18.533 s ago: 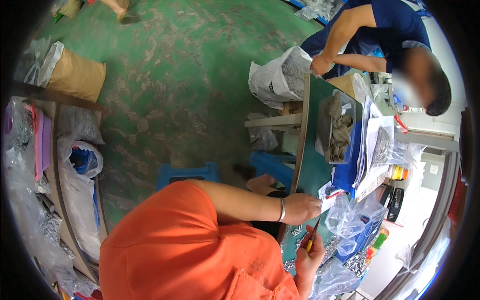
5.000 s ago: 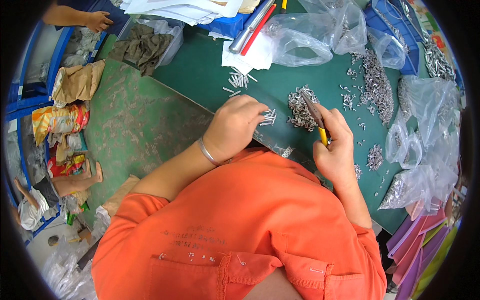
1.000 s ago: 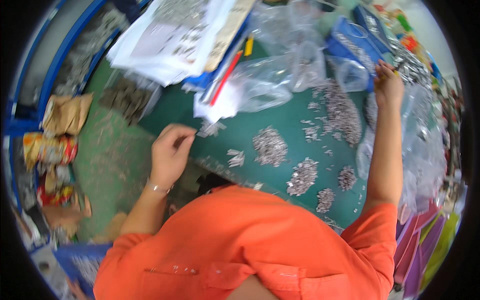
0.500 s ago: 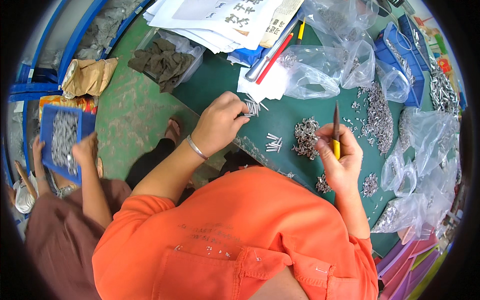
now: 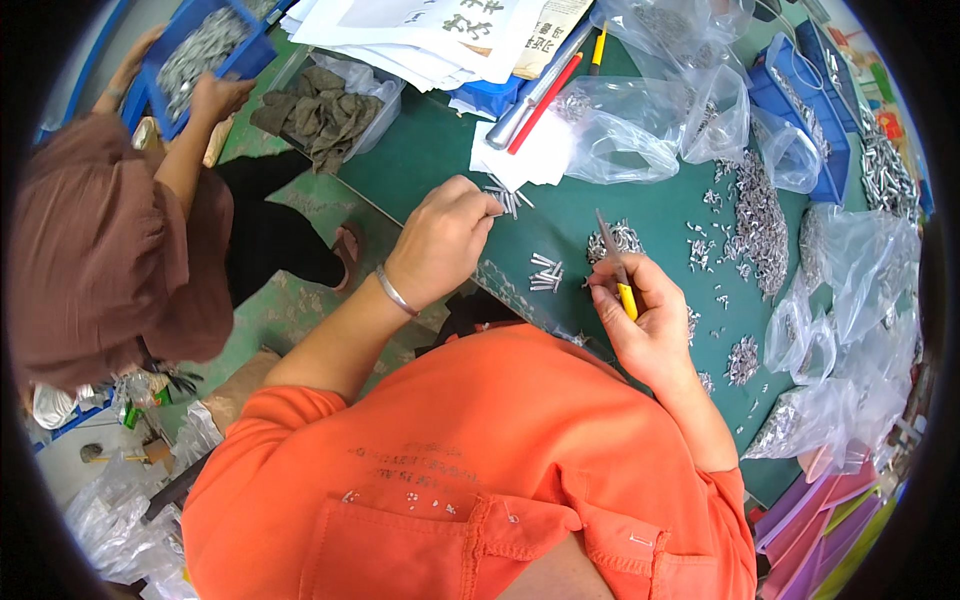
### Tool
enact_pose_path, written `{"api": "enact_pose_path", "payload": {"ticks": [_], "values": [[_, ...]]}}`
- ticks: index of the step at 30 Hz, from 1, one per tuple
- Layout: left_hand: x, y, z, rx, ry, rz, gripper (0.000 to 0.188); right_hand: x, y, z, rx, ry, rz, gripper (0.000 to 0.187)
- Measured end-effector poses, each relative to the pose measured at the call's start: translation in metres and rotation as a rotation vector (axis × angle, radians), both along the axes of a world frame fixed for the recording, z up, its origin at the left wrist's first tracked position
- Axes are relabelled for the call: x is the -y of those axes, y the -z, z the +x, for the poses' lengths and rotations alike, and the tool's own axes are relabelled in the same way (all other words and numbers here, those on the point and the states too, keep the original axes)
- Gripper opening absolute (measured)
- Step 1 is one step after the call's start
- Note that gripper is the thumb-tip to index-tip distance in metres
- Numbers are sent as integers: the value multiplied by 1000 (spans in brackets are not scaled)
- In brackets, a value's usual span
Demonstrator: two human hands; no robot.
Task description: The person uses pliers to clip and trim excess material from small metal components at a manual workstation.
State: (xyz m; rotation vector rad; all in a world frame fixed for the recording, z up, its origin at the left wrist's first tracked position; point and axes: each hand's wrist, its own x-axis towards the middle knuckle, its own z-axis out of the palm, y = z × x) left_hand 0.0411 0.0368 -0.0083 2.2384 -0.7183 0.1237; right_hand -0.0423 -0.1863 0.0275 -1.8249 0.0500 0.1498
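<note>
Pins (image 5: 547, 279) remain right of the left hand (image 5: 438, 240), seemingly pinching one; bits (image 5: 624, 237) lie heaped past the right hand (image 5: 650, 318), clamped round a tool (image 5: 626, 299).

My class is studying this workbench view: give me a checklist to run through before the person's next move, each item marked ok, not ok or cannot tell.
1. Yellow-handled tool held in the right hand: ok.
2. A single pin gripped in the left hand: cannot tell; the grip is too small to make out.
3. Pin cluster lying apart from the small metal pile by the right hand: ok.
4. Large metal pile gathered without strays: not ok; loose pieces lie to its left.
5. Red stick apart from the left hand: ok; it lies partly over the white paper.
</note>
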Motion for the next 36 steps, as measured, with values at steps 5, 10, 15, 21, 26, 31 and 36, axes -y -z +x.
{"api": "enact_pose_path", "payload": {"ticks": [5,10,15,21,26,31,36], "values": [[1,-8,-6,-118,-22,-148,6,-5,-7,-3,137,-102,-235,24],[15,-22,-22,-561,31,-447,6,-7,-16,-1,109,-148,-328,50],[20,-32,-29,-587,181,-521,9,-9,-18,0,168,-148,-372,59],[24,-26,-33,-700,160,-631,8,-7,-20,3,184,-186,-396,59],[26,-34,-33,-872,19,-741,9,-6,-18,-2,143,-138,-357,58],[24,-34,-30,-914,11,-760,8,-4,-14,-2,97,-153,-344,58],[25,-35,-31,-920,3,-747,7,-3,-16,0,96,-190,-358,59]]}}
